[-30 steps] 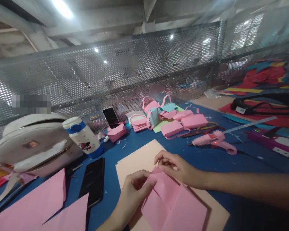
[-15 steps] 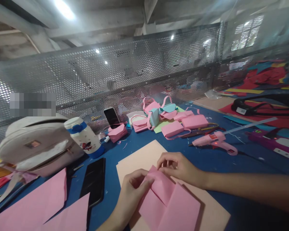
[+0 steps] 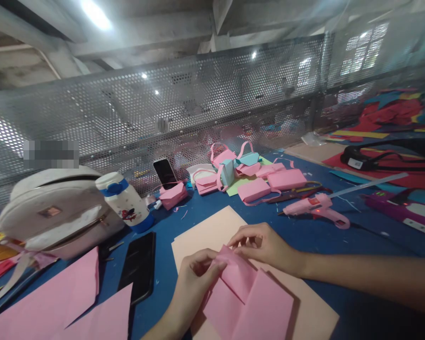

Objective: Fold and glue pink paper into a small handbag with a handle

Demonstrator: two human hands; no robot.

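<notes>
A folded piece of pink paper (image 3: pixel 262 302) lies over peach-coloured sheets (image 3: pixel 212 225) on the blue table. My left hand (image 3: pixel 198 278) pinches its upper left part, thumb on top and fingers behind. At the top edge, the fingertips of my right hand (image 3: pixel 258 241) are closed on the same paper beside a small raised point. The paper's upper flap stands slightly up, with creases running down to its middle. Part of the right fingertips is hidden behind the fold.
Small pink paper bags (image 3: pixel 253 190) stand at the back. A pink glue gun (image 3: pixel 311 205) with its stick lies to the right. On the left are a black phone (image 3: pixel 138 269), a white bottle (image 3: pixel 125 203), a backpack (image 3: pixel 63 208) and pink sheets (image 3: pixel 53 293).
Both hands keep their hold on the pink paper in nearly the same place. The view has shifted very slightly; nothing else has visibly moved.
</notes>
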